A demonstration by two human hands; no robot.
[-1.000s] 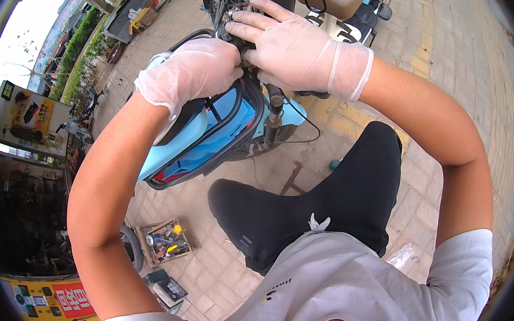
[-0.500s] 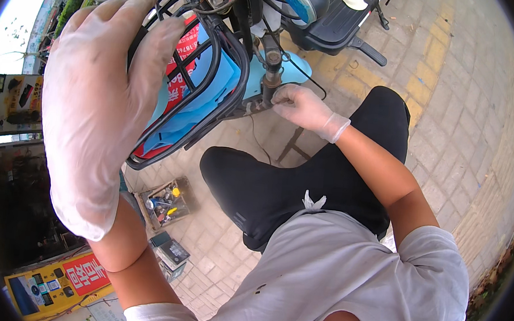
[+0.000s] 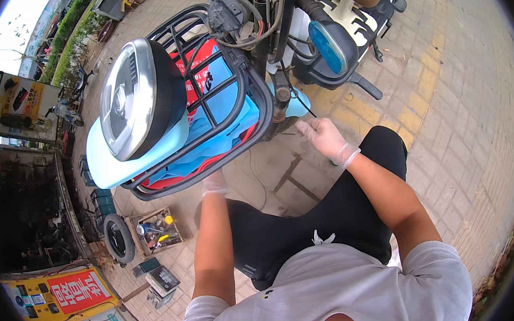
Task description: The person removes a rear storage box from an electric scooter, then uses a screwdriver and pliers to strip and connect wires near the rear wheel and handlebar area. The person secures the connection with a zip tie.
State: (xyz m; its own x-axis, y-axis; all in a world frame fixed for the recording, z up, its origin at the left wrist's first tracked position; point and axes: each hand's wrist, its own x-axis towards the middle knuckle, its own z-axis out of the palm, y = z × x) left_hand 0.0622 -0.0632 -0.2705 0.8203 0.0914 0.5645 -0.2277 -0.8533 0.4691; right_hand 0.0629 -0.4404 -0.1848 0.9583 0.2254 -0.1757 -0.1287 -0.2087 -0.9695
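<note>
While the black basket (image 3: pixel 267 100) by the left-facing headlight (image 3: pixel 134 98) slants lower-left to upper-right, blue sheeting (image 3: pixel 230 121) inside, left hand (image 3: pixel 214 184) is mostly behind it, can't tell its grip. Right hand (image 3: pixel 323 137) has a curled grip, hold unclear; wooden crate (image 3: pixel 164 248) has got tools (image 3: pixel 156 231).

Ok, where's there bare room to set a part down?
Widest: the paving right of the black trousers and yellow strip. A tighter patch lies between basket and trousers, with a thin cable across it and the left hand, mostly hidden, at its edge. Crowded: lower left, with tyre, tool crate and dark box; top centre, with wires above the basket.
</note>
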